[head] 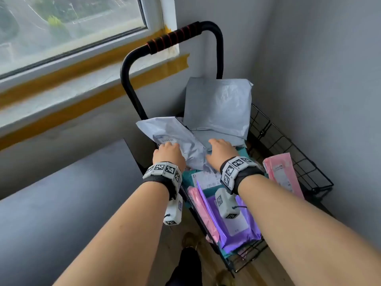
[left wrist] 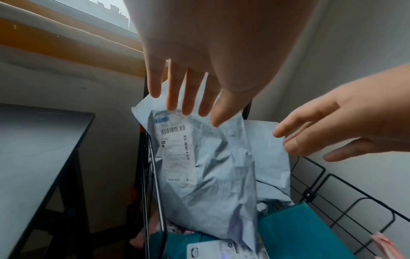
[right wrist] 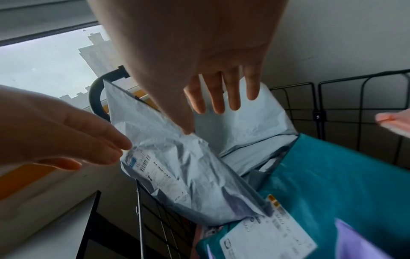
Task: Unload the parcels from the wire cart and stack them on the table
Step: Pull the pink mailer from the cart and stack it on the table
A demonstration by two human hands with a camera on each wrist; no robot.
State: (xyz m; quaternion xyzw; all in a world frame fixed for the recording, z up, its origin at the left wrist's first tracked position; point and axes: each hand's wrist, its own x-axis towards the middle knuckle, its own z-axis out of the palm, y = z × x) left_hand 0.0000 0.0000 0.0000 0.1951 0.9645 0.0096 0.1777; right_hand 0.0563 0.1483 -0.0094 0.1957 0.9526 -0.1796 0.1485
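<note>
Corner by a window [head: 68,23], worktop [head: 61,203] on my left. Grey parcel [head: 181,145] lies atop the others in the cart [head: 288,149]. My left hand [head: 169,154] and right hand [head: 221,150] reach over it, fingers spread, holding nothing.

my head camera looks steeply down over both forearms into the black wire cart [head: 288,145]. each wrist camera looks along its own spread fingers from close above. all three share the crinkled grey plastic mailer with the barcode label [left wrist: 199,166].
</note>
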